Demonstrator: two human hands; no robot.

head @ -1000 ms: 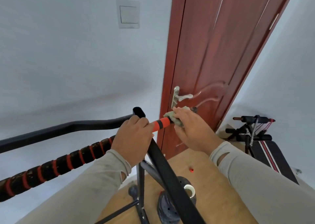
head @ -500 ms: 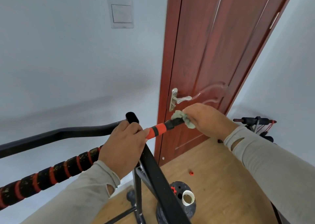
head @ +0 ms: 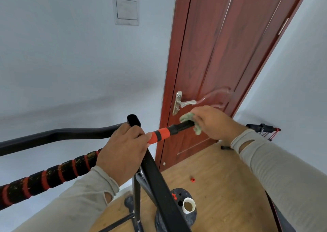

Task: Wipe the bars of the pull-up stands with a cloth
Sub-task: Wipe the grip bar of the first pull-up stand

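The pull-up stand's top bar (head: pixel 53 175) runs from lower left to the middle, wrapped in black and red grip tape, with an orange sleeve (head: pixel 160 134) and a black end section (head: pixel 180 126). My left hand (head: pixel 123 152) grips the bar at the joint with the black upright (head: pixel 155 175). My right hand (head: pixel 214 122) holds a pale green cloth (head: pixel 187 117) wrapped round the black end of the bar. A second plain black bar (head: pixel 58 134) curves off to the left behind.
A red-brown door (head: pixel 221 63) with a silver handle (head: pixel 184 102) stands just beyond the bar's end. Below on the wooden floor lie a black weight plate (head: pixel 191 217), a white tape roll (head: pixel 188 208) and a small red piece (head: pixel 192 179). A bench's roller (head: pixel 261 126) shows at right.
My right hand has slid the cloth outward along the bar, from by the orange sleeve to its black end. The left hand keeps its hold.
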